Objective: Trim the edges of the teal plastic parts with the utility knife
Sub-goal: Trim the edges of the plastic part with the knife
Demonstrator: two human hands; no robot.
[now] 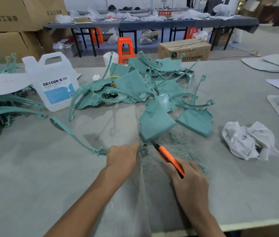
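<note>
My left hand [121, 157] grips one end of a long curved teal plastic strip [74, 135] that arcs away to the left over the table. My right hand [189, 180] holds an orange and black utility knife [168, 159], with its blade tip pointing up-left at the strip's end by my left fingers. A loose heap of teal plastic parts [135, 86] lies beyond, with two flat teal panels [155, 123] [197, 121] nearest the knife. Teal shavings [181, 146] cover the table around the blade.
A white DEXCON jug [53, 81] stands at the left beside a stack of teal parts [2, 110] under a white sheet. A crumpled white rag [248, 141] lies at the right. Papers sit at the far right edge. Cardboard boxes, orange stools and a long table stand behind.
</note>
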